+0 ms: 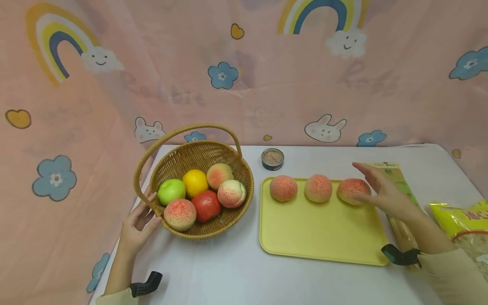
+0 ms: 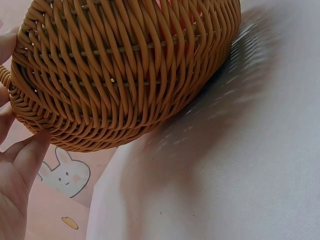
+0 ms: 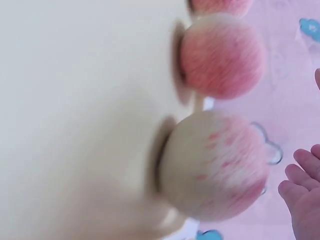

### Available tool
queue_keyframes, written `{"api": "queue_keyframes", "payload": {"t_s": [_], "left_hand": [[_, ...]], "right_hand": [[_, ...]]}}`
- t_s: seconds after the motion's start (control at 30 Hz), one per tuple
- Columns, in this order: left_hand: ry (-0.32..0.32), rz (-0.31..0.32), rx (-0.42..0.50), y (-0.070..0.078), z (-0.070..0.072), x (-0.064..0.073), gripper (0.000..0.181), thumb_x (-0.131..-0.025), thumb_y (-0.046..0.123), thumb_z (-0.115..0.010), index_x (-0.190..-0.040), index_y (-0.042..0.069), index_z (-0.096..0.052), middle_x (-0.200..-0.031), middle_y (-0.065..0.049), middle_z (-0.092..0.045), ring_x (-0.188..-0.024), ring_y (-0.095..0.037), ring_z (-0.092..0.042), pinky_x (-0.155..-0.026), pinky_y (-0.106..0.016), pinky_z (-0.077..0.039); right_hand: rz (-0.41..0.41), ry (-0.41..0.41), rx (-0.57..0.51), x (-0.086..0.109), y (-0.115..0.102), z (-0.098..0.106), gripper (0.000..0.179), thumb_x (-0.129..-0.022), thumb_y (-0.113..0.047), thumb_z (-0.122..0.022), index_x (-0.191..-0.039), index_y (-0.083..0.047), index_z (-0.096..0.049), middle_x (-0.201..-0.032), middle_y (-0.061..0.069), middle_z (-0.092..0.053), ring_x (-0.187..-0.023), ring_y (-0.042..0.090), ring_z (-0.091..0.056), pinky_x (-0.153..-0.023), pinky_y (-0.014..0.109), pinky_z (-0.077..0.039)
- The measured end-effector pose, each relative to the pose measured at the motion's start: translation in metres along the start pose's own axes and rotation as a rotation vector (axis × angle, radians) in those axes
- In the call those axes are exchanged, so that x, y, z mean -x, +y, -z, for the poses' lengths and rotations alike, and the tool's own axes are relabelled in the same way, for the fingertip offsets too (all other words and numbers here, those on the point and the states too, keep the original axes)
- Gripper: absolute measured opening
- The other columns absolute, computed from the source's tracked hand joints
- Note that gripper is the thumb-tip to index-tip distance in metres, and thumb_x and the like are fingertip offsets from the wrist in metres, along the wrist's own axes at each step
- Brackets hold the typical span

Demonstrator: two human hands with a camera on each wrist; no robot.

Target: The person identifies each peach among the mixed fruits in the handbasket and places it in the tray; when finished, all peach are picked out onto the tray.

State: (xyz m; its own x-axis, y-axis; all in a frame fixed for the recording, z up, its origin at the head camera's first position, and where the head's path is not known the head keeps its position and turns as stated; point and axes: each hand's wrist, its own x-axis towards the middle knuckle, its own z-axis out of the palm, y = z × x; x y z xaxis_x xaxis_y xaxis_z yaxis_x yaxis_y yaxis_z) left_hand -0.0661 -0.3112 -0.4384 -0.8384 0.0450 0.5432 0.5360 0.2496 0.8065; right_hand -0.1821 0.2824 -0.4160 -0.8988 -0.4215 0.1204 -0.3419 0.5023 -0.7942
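A wicker basket [image 1: 234, 216] with a tall arched handle stands on the left, holding a green apple [image 1: 171, 192], a yellow round fruit [image 1: 195, 182], a red apple [image 1: 206, 206] and several peaches. My left hand [image 1: 135, 231] grips its left rim at the handle's base, fingers and thumb on the weave [image 2: 115, 75]. Three peaches sit in a row along the back of a yellow tray [image 1: 320, 235]: a left one [image 1: 284, 188], a middle one [image 1: 318, 188] and a right one [image 1: 351, 191]. Beside the right peach [image 3: 215, 167] my right hand [image 1: 392, 199] hovers, fingers spread and holding nothing.
Behind the tray's left corner stands a small round tin [image 1: 272, 159]. A long flat package [image 1: 404, 186] lies right of the tray, partly under the right forearm. At the far right is a yellow bag [image 1: 457, 218]. A pink patterned cloth [image 1: 259, 84] hangs behind the white table [image 1: 213, 271].
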Motion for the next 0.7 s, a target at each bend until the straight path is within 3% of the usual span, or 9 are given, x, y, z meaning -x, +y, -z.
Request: {"api": "queue_keyframes", "payload": {"t_s": [0.17, 0.4, 0.5, 0.6, 0.7], "left_hand": [[0.002, -0.018, -0.012, 0.001, 0.0, 0.0, 0.06, -0.076, -0.023, -0.057, -0.133, -0.012, -0.045, -0.15, -0.031, -0.024, -0.131, -0.012, -0.046, -0.099, -0.017, -0.043], [0.006, 0.014, -0.011, 0.001, -0.001, -0.001, 0.06, -0.075, -0.024, -0.056, -0.133, -0.014, -0.044, -0.149, -0.033, -0.023, -0.131, -0.013, -0.046, -0.099, -0.018, -0.044], [-0.003, 0.009, -0.013, 0.0, -0.001, -0.001, 0.06, -0.076, -0.023, -0.057, -0.134, -0.014, -0.043, -0.151, -0.03, -0.023, -0.131, -0.012, -0.045, -0.099, -0.017, -0.043], [-0.005, -0.003, -0.025, 0.0, 0.0, 0.0, 0.061, -0.077, -0.023, -0.058, -0.135, -0.011, -0.044, -0.152, -0.027, -0.025, -0.132, -0.013, -0.045, -0.099, -0.016, -0.043], [0.0, -0.004, -0.044, 0.001, 0.0, 0.0, 0.062, -0.076, -0.022, -0.058, -0.136, -0.009, -0.045, -0.151, -0.025, -0.027, -0.132, -0.015, -0.046, -0.099, -0.016, -0.043]], "right_hand": [[0.074, 0.005, 0.023, -0.012, -0.031, -0.008, 0.081, -0.081, -0.004, -0.072, -0.149, -0.009, -0.028, -0.149, 0.025, -0.031, -0.126, -0.021, -0.026, -0.098, -0.005, -0.025], [0.247, -0.05, -0.103, -0.036, -0.068, -0.028, 0.075, -0.079, 0.01, -0.068, -0.144, 0.002, -0.031, -0.147, 0.021, -0.035, -0.134, -0.009, -0.029, -0.105, 0.003, -0.026], [0.246, -0.099, -0.138, -0.046, -0.082, -0.04, 0.073, -0.082, 0.006, -0.067, -0.144, 0.001, -0.031, -0.149, 0.021, -0.033, -0.139, 0.004, -0.029, -0.106, 0.004, -0.026], [0.19, -0.153, -0.147, -0.059, -0.098, -0.052, 0.073, -0.084, -0.004, -0.07, -0.145, -0.004, -0.031, -0.15, 0.017, -0.033, -0.142, 0.02, -0.029, -0.107, 0.005, -0.026], [0.185, -0.214, -0.16, -0.074, -0.115, -0.064, 0.073, -0.083, -0.01, -0.072, -0.145, -0.007, -0.032, -0.151, 0.011, -0.033, -0.141, 0.027, -0.029, -0.113, 0.016, -0.027]]}}
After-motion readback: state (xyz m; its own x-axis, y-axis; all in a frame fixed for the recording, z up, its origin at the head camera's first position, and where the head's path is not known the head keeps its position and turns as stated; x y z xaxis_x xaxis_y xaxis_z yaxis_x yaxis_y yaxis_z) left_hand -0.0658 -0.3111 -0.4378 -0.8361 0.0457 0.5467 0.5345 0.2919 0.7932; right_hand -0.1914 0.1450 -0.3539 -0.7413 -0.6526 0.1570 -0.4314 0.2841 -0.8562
